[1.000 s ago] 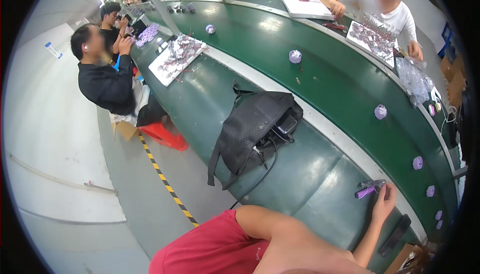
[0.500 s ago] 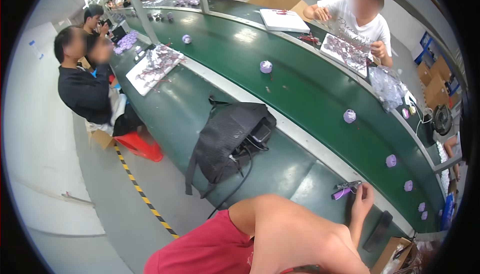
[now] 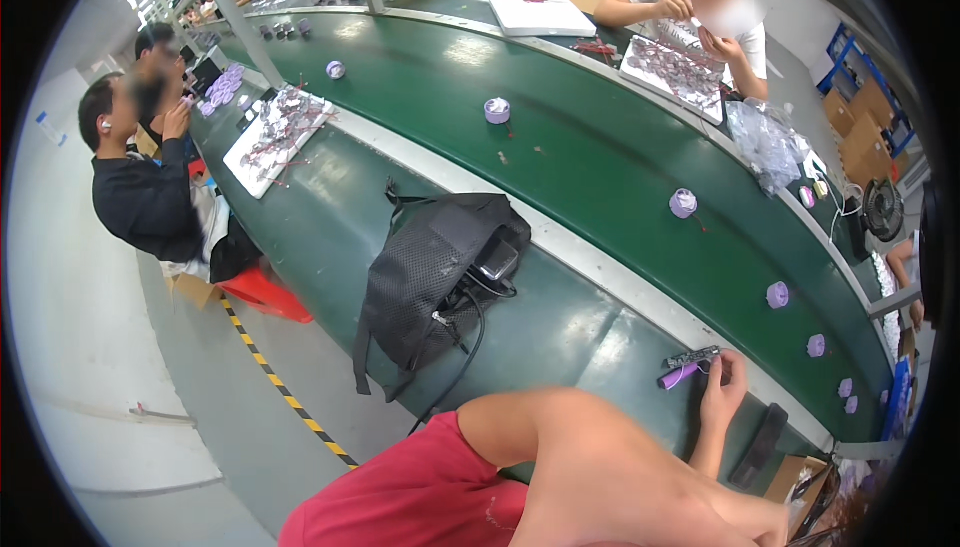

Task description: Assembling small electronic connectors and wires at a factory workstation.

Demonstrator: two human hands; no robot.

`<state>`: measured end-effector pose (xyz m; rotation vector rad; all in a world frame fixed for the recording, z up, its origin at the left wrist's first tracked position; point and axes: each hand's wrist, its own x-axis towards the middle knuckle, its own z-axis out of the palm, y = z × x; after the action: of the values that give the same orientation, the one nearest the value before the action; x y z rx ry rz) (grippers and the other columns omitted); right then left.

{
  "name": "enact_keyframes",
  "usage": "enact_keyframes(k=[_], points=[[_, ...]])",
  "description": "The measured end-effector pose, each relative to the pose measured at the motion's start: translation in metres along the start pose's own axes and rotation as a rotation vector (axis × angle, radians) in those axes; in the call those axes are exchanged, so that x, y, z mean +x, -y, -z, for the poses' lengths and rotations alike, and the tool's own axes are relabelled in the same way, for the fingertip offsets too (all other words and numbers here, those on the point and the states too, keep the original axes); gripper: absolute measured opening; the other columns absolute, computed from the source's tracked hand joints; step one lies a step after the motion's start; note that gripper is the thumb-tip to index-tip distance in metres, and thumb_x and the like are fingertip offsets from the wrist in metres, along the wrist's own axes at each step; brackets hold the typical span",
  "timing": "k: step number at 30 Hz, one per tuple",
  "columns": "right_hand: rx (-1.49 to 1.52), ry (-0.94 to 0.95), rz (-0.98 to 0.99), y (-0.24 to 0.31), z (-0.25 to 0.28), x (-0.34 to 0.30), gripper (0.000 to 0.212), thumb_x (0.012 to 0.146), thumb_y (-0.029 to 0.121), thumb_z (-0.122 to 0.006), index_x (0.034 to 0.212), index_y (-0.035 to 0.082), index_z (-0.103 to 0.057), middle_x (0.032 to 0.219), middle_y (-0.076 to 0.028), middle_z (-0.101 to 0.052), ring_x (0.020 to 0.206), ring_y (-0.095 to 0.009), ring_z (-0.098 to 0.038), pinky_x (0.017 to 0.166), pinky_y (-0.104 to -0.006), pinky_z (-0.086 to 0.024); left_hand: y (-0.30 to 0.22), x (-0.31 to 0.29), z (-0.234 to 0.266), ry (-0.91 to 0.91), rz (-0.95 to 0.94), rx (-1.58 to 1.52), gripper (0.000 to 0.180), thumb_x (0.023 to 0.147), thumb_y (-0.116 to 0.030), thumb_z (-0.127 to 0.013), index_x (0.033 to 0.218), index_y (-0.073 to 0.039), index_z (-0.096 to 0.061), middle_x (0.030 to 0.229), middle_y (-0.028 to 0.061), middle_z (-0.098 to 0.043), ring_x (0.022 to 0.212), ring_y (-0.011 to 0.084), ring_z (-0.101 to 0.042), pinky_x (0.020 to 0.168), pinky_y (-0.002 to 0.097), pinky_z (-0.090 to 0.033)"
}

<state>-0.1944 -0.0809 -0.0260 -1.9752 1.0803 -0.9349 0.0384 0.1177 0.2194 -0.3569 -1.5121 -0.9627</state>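
My right hand (image 3: 722,385) rests at the green bench near the belt's edge, fingers pinched around the end of a dark speckled strip (image 3: 690,357). Against that strip lies a purple cylinder (image 3: 678,377) with a thin white wire. Across the lower part of the view runs my bare left arm (image 3: 600,467), coming out of a red sleeve (image 3: 400,502). It covers part of my right forearm, and the fingers of my left hand do not show. Close to the right forearm is a long black bar-shaped object (image 3: 758,447).
A black mesh bag (image 3: 440,272) with a cable lies on the bench. Round lilac parts (image 3: 497,111) sit along the green belt (image 3: 590,167). White trays (image 3: 265,152) hold tangled wired pieces. Co-workers sit at left and across. A cardboard box (image 3: 795,482) stands at lower right.
My view has shifted slightly, so most of the scene sits farther left and up. The worker across has brought both hands together. My right hand keeps its pinch.
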Motion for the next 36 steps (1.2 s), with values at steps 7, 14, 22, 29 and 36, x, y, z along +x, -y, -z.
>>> enact_keyframes(k=[7, 14, 22, 29, 36], points=[[-0.037, 0.014, 0.029, 0.009, 0.0, -0.002, 0.011, 0.098, 0.007, -0.062, 0.105, -0.001, -0.063, 0.095, -0.004, -0.063, 0.09, -0.013, -0.061, 0.084, -0.0271, -0.048, 0.009, 0.002, -0.001, 0.024, -0.03, -0.023, 0.106, 0.058, -0.06, -0.092, 0.124, 0.012, -0.05, 0.123, 0.0278, -0.049, 0.11, 0.044, -0.05, 0.098, 0.0468, -0.04], [-0.049, 0.013, 0.052, 0.01, 0.0, -0.001, 0.011, 0.097, 0.006, -0.062, 0.105, -0.002, -0.063, 0.096, -0.005, -0.064, 0.09, -0.014, -0.061, 0.085, -0.0277, -0.048, 0.011, 0.003, -0.003, 0.014, -0.008, -0.021, 0.107, 0.059, -0.06, -0.092, 0.125, 0.012, -0.049, 0.124, 0.0281, -0.049, 0.11, 0.0441, -0.051, 0.099, 0.0463, -0.04], [-0.063, 0.006, 0.041, 0.008, -0.001, -0.003, 0.012, 0.097, 0.006, -0.063, 0.107, -0.001, -0.063, 0.098, -0.005, -0.063, 0.091, -0.014, -0.061, 0.086, -0.0279, -0.048, 0.015, 0.003, -0.01, 0.003, 0.012, -0.009, 0.107, 0.059, -0.059, -0.092, 0.126, 0.013, -0.049, 0.125, 0.0285, -0.05, 0.111, 0.0441, -0.052, 0.1, 0.0458, -0.04], [-0.03, -0.02, 0.032, 0.015, -0.002, -0.003, 0.01, 0.092, 0.003, -0.064, 0.1, -0.003, -0.062, 0.099, -0.011, -0.063, 0.09, -0.022, -0.062, 0.084, -0.0313, -0.049, 0.017, 0.001, -0.013, -0.008, 0.027, -0.005, 0.108, 0.06, -0.059, -0.091, 0.128, 0.013, -0.048, 0.126, 0.0288, -0.05, 0.112, 0.0441, -0.052, 0.101, 0.0454, -0.041], [-0.016, -0.024, 0.037, 0.014, -0.002, -0.002, 0.01, 0.092, 0.002, -0.064, 0.099, -0.004, -0.062, 0.098, -0.011, -0.063, 0.09, -0.023, -0.062, 0.084, -0.0314, -0.05, 0.02, 0.0, -0.011, -0.016, 0.031, -0.016, 0.108, 0.06, -0.059, -0.091, 0.129, 0.013, -0.048, 0.127, 0.0292, -0.05, 0.113, 0.0441, -0.053, 0.102, 0.045, -0.041]])
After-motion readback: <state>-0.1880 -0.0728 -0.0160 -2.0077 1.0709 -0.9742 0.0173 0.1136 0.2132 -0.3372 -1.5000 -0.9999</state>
